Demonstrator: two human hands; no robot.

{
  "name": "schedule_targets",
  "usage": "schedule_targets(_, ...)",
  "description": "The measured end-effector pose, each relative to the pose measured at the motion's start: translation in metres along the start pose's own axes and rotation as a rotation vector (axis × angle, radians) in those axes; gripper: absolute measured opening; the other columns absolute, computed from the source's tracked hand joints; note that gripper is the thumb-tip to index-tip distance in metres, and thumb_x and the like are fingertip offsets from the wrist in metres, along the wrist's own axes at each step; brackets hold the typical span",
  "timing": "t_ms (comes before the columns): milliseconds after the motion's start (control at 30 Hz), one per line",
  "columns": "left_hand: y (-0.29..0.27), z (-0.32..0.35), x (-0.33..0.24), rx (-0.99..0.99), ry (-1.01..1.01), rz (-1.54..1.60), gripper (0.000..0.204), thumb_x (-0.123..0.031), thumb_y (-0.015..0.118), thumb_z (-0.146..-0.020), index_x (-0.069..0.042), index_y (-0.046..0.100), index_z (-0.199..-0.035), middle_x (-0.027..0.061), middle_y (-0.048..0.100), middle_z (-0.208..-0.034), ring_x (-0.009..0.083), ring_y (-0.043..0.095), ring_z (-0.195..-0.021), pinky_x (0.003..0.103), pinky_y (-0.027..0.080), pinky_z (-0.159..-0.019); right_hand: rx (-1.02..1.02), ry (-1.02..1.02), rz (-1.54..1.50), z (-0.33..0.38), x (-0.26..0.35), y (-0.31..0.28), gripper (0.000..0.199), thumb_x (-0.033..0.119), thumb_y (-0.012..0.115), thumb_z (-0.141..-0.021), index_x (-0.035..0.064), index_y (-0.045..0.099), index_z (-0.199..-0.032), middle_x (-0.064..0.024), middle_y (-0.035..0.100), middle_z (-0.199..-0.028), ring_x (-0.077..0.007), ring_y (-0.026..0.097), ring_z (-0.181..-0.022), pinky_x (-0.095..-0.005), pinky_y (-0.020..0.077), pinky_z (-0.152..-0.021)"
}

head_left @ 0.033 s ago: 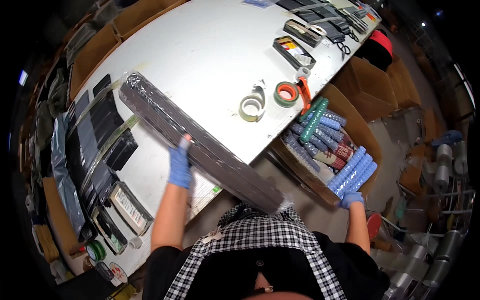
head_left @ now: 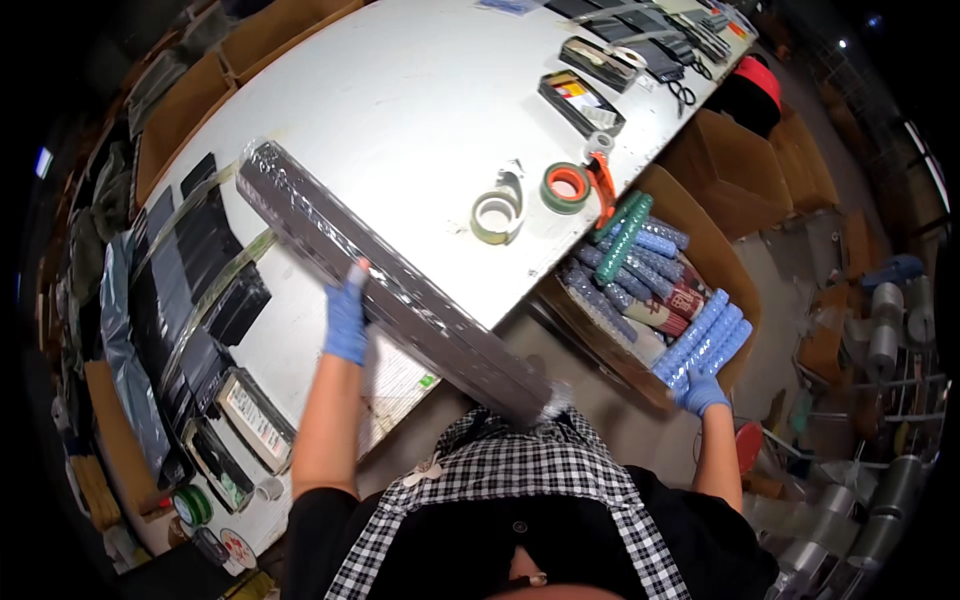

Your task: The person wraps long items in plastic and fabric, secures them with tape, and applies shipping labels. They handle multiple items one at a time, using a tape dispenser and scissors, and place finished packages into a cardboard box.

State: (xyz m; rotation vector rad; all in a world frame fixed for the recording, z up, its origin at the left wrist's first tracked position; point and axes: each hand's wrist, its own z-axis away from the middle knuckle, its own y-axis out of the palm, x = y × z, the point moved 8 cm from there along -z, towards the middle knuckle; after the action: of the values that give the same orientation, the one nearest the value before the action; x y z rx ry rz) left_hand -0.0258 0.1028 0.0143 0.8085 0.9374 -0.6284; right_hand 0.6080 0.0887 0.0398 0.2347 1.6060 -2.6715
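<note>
1. The long bar [head_left: 400,290] wrapped in shiny clear plastic lies slanted on the white worktop [head_left: 400,110], with its near end poking off the edge toward the person's checked shirt.
2. The left hand [head_left: 347,318], in a blue glove, rests curled on the middle of the bar.
3. The bar looks stiff and straight, and maybe heavy. The plastic wrap looks slippery, so I think a firm hold near the middle, or one at each end, works best.
4. Two tape rolls [head_left: 530,200] sit past the bar.
5. The right hand [head_left: 700,390], gloved too, holds blue bubble-wrapped sticks [head_left: 705,335] at the cardboard box [head_left: 720,270] beside the worktop.
</note>
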Motion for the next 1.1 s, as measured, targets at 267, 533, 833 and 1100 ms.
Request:
schedule_targets(267,0.005,0.007,0.032,-0.303,0.070,-0.776,0.108,-0.043,0.077,-0.079,0.006,0.012,-0.149,0.0306,0.031,-0.147,0.0358,0.039,-0.134,0.038,0.038,-0.108,-0.615,-1.076,-0.346,-0.078,0.250,-0.162,0.047,0.025,0.071,-0.080,0.0117,0.057,-0.124,-0.0111,0.055,-0.128,-0.0336,0.050,-0.121,-0.0431,0.0420,-0.101)
schedule_targets(533,0.097,0.184,0.142,-0.025,-0.342,-0.189,0.063,-0.030,0.072,-0.087,0.000,0.041,-0.133,0.0115,0.058,-0.122,0.0184,0.053,-0.112,0.035,0.043,-0.098,-0.683,-1.390,0.201,-0.102,0.389,-0.149,0.020,0.028,0.068,-0.080,0.0119,0.069,-0.091,-0.0075,0.067,-0.095,-0.0273,0.057,-0.109,-0.0448,0.0297,-0.108)
schedule_targets(833,0.097,0.179,0.118,0.065,-0.054,-0.560,0.056,-0.021,0.071,-0.087,0.003,0.043,-0.129,0.0140,0.058,-0.113,0.0213,0.055,-0.104,0.032,0.046,-0.092,0.509,-0.547,-2.238,-0.071,0.237,-0.129,0.044,0.040,0.061,-0.092,-0.0001,0.059,-0.109,-0.0115,0.069,-0.085,-0.0266,0.067,-0.081,-0.0398,0.0565,-0.081)
schedule_targets(1100,0.185,0.211,0.044,0.791,0.164,-0.547,0.066,-0.018,0.081,-0.075,-0.002,0.050,-0.131,0.0114,0.055,-0.121,0.0188,0.055,-0.108,0.031,0.046,-0.095,0.490,-0.131,-2.632,0.008,0.186,-0.060,0.044,0.041,0.053,-0.096,0.0059,0.056,-0.122,-0.0159,0.061,-0.117,-0.0323,0.059,-0.107,-0.0476,0.0500,-0.094)
